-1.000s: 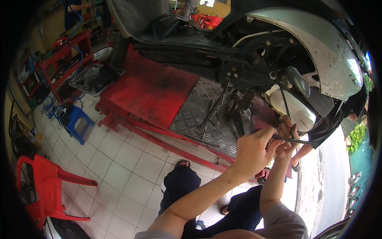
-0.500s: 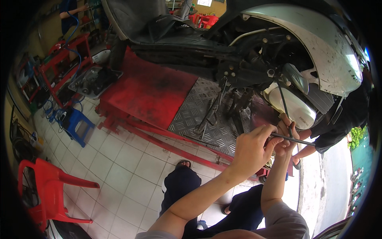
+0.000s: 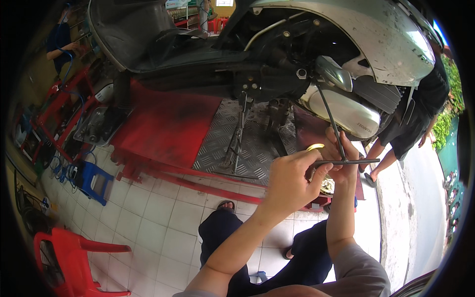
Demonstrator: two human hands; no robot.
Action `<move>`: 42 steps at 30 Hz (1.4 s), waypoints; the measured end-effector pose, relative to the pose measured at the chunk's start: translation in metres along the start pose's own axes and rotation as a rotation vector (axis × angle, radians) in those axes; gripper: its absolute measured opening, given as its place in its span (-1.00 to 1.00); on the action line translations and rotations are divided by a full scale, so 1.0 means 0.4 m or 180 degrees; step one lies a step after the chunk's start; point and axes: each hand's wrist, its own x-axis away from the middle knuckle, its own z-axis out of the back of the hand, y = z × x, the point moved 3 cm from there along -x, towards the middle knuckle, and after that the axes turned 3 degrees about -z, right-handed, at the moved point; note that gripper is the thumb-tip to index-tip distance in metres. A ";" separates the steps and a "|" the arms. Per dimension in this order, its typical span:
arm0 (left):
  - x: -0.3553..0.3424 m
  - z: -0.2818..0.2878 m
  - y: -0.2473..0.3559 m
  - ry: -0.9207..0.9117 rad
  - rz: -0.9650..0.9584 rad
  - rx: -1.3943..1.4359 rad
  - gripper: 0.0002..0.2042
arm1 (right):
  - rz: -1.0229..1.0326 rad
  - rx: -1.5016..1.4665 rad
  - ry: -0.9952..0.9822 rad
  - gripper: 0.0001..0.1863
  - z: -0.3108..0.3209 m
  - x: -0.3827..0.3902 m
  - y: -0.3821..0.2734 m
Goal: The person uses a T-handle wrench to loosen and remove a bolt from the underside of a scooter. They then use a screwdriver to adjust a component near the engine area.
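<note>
A T-handle wrench runs up from my hands to the lower side of a silver-green scooter, its far end by the pale engine cover. My left hand is closed on the left end of the crossbar, thumb and fingers pinched together. Around the shaft, just above the crossbar, curl the fingers of my right hand. The crossbar lies nearly level, and its right end sticks out past my right hand. Whether the wrench's tip sits on a bolt is too small to tell.
The scooter stands on a red lift table with a metal tread plate. A tray of parts, a blue stool and a red chair are on the left. Another person stands at the right, one more far left.
The crossbar has turned from slanting down rightward to nearly level. My left hand has shifted left along with its end. The whole view has swung, so the scooter appears further left.
</note>
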 end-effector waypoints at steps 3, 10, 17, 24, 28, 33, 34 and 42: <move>-0.003 -0.006 0.018 -0.0383 0.0039 -0.0270 -0.84 | -0.0165 0.0519 0.0253 -0.72 -0.006 0.023 -0.023; 0.019 -0.075 0.063 -0.1083 -0.0310 -0.0321 -0.89 | -0.0334 0.1818 0.0688 -0.61 0.009 0.107 -0.085; 0.063 -0.208 0.087 -0.1465 -0.0539 -0.0364 -0.80 | -0.0809 0.2346 0.0455 -0.51 0.032 0.174 -0.151; 0.110 -0.337 0.051 -0.2120 -0.0316 -0.0082 -0.70 | -0.1054 0.2079 0.0553 -0.43 0.126 0.240 -0.182; 0.143 -0.415 -0.023 -0.2451 -0.0098 -0.0041 -0.67 | -0.1307 0.1609 0.0395 -0.50 0.256 0.269 -0.187; 0.192 -0.464 -0.140 -0.2775 0.0072 -0.0392 -0.69 | -0.1358 0.1851 0.0656 -0.57 0.353 0.324 -0.188; 0.182 -0.465 -0.158 -0.2810 0.0140 -0.0517 -0.72 | -0.1329 0.2002 0.0828 -0.57 0.376 0.337 -0.196; 0.164 -0.379 -0.242 -0.2794 0.0531 -0.0860 -0.77 | -0.1259 0.1654 0.1419 -0.71 0.497 0.490 -0.232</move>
